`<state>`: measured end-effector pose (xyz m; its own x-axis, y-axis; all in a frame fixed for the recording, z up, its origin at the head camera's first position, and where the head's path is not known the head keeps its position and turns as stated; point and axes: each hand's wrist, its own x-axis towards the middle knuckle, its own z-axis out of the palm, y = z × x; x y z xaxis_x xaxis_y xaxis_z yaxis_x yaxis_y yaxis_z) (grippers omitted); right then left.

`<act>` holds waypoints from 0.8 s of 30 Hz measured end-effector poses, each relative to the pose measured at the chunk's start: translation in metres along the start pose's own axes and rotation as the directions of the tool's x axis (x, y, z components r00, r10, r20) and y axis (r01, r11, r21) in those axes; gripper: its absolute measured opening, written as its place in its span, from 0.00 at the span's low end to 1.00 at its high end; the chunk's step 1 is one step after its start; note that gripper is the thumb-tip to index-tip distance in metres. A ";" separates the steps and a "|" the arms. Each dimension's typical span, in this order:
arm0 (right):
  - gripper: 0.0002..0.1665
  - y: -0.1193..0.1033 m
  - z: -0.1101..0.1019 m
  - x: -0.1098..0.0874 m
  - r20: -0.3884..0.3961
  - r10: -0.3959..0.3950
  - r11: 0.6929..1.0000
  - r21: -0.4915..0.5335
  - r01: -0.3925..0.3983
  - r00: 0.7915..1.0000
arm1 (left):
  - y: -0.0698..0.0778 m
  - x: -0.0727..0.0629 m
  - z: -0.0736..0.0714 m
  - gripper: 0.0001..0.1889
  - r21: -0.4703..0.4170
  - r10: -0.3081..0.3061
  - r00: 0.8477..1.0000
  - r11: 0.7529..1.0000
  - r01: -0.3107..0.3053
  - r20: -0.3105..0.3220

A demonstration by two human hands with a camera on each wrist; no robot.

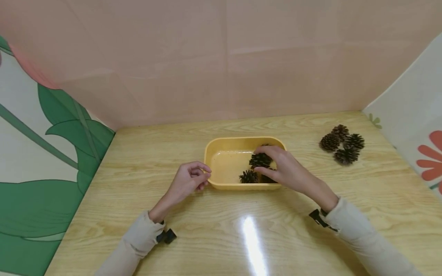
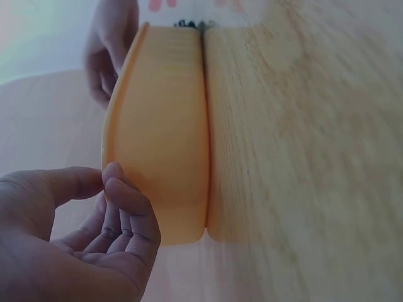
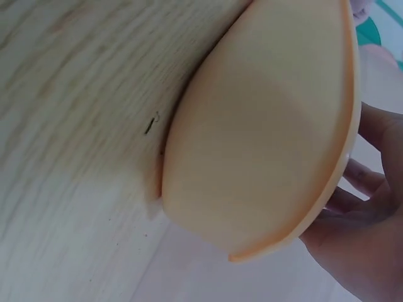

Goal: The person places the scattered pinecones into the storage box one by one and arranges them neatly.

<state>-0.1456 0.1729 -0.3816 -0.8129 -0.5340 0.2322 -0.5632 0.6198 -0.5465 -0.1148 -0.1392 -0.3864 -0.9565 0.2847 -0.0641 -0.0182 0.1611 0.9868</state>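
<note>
A yellow plastic tub point(image 1: 221, 186) stands on the table, with several dark pine cones gathered in its right half. My left hand point(image 1: 191, 178) pinches the tub's rim at its front left corner between thumb and fingers; the left wrist view shows this hand point(image 2: 94, 233) close up. Reaching over the right side, my right hand point(image 1: 284, 168) grips a pine cone point(image 1: 259, 160) inside the tub, thumb on the near side and fingers on the far side. Another pine cone point(image 1: 248, 176) lies by the front wall. In the right wrist view the tub wall point(image 3: 264, 126) hides the cones.
Several more pine cones point(image 1: 346, 154) lie grouped on the wooden table point(image 1: 165, 145) at the back right. A pinkish backdrop point(image 1: 224, 76) rises behind the table, and printed panels with leaves point(image 1: 79, 130) and flowers flank it. Tiny dark bits point(image 3: 151, 124) lie beside the tub.
</note>
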 end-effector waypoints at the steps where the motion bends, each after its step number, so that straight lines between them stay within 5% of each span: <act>1: 0.29 0.001 0.000 0.000 -0.001 0.004 1.000 0.000 -0.004 1.000 | 0.000 0.000 0.000 0.04 0.002 0.001 1.000 1.000 -0.001 -0.001; 16: 0.30 0.010 0.003 -0.002 -0.016 0.046 0.999 -0.022 -0.047 0.999 | -0.002 0.001 0.000 0.05 0.005 0.005 1.000 1.000 -0.005 -0.001; 24: 0.30 0.014 0.006 -0.001 -0.036 0.044 0.999 -0.023 -0.045 0.998 | -0.026 0.010 -0.003 0.09 0.013 0.004 1.000 1.000 -0.003 -0.001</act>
<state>-0.1523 0.1789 -0.3941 -0.8419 -0.4852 0.2362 -0.5292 0.6566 -0.5375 -0.1247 -0.1439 -0.4123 -0.9568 0.2844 -0.0605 -0.0110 0.1725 0.9849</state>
